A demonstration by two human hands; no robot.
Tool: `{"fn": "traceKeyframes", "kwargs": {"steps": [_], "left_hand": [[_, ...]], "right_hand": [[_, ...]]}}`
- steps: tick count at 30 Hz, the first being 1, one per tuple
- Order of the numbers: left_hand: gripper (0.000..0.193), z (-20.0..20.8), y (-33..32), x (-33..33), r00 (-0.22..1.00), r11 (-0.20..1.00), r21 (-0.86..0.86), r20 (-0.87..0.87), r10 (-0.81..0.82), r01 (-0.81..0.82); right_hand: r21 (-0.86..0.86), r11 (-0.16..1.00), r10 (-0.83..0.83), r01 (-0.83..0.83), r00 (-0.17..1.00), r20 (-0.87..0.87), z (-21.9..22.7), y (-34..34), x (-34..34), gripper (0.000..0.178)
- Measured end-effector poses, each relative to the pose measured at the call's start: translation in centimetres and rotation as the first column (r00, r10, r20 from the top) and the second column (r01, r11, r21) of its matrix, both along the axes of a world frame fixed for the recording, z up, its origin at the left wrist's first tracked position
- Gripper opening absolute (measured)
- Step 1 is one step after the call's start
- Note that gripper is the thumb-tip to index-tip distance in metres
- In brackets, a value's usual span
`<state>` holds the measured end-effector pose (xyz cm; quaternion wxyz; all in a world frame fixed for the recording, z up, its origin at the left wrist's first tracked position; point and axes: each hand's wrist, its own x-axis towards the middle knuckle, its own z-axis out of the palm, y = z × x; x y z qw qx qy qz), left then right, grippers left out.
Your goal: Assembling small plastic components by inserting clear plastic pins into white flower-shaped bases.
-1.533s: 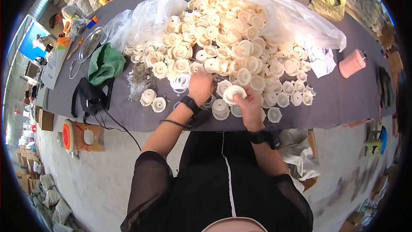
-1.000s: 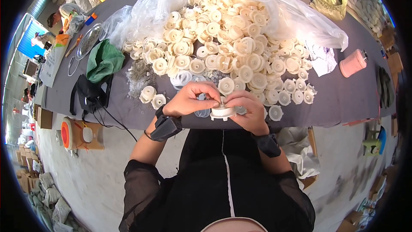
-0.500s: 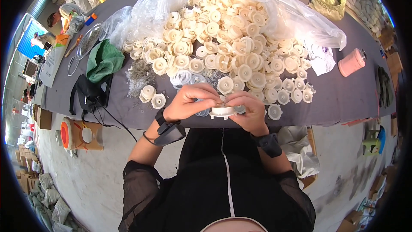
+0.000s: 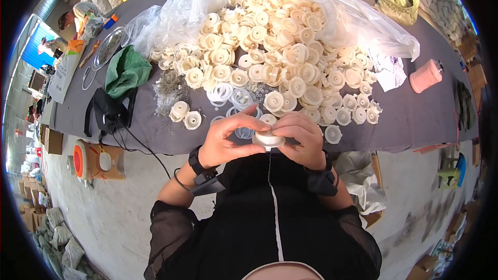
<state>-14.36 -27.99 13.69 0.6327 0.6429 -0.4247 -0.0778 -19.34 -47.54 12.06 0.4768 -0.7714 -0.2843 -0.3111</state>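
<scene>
Both hands hold one round, cream-white plastic part [image 4: 268, 141] above the table's near edge. My left hand [image 4: 228, 137] pinches its left side, thumb low and index finger over the top. My right hand [image 4: 302, 136] grips the right side, its fingers curled over the upper face. What lies under those fingertips is hidden. Just beyond them spreads a big heap of similar plastic parts [image 4: 282, 26]. Clear plastic rings [image 4: 220, 92] lie partly behind my left hand. Small clear and grey bits [image 4: 170, 91] are scattered left of the rings.
Clear plastic bags [image 4: 353, 13] flank the heap. A pink thread cone [image 4: 426, 76] and crumpled white paper [image 4: 390, 72] are at the right. At the left are a green cloth [image 4: 127, 71], a black pouch with cables [image 4: 106, 111] and a plate of small bits [image 4: 109, 46]. Other people sit far left.
The part has tilted between my hands, turning more of its face upward. My left fingers have spread and its thumb has dropped lower; my right fingers have closed further over the part.
</scene>
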Motion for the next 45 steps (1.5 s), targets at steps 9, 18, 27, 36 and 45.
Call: {"fn": "traceKeyframes", "kwargs": {"steps": [9, 18, 27, 36, 45], "left_hand": [[0.025, 1.1, -0.3, -0.5, 0.888, 0.998, 0.057, 0.459, 0.010, -0.041], [0.042, 1.2, -0.6, -1.3, 0.943, 0.979, 0.142, 0.320, 0.097, -0.149], [0.027, -3.1, -0.1, 1.3, 0.927, 0.933, 0.134, 0.227, 0.300, -0.335], [0.022, -7.2, -0.2, 5.8, 0.916, 0.860, 0.318, 0.175, 0.360, -0.399], [0.012, -10.9, -4.9, 10.5, 0.679, 0.617, 0.424, 0.687, 0.258, -0.663]], "right_hand": [[0.027, 1.000, 0.007, -0.009, 0.999, 0.049, -0.3, 0.1, -0.4, 0.029], [-0.136, 0.989, -0.029, 0.052, 0.986, 0.165, 0.1, -0.1, -0.2, 0.031], [-0.052, 0.899, -0.424, 0.434, 0.837, -0.346, -2.5, -1.8, 1.1, 0.024], [0.233, 0.749, -0.493, 0.620, 0.757, -0.428, -5.3, -6.7, 5.9, 0.051], [0.017, 0.828, -0.552, 0.561, 0.819, -0.158, -5.1, -2.7, 3.9, 0.033]]}}
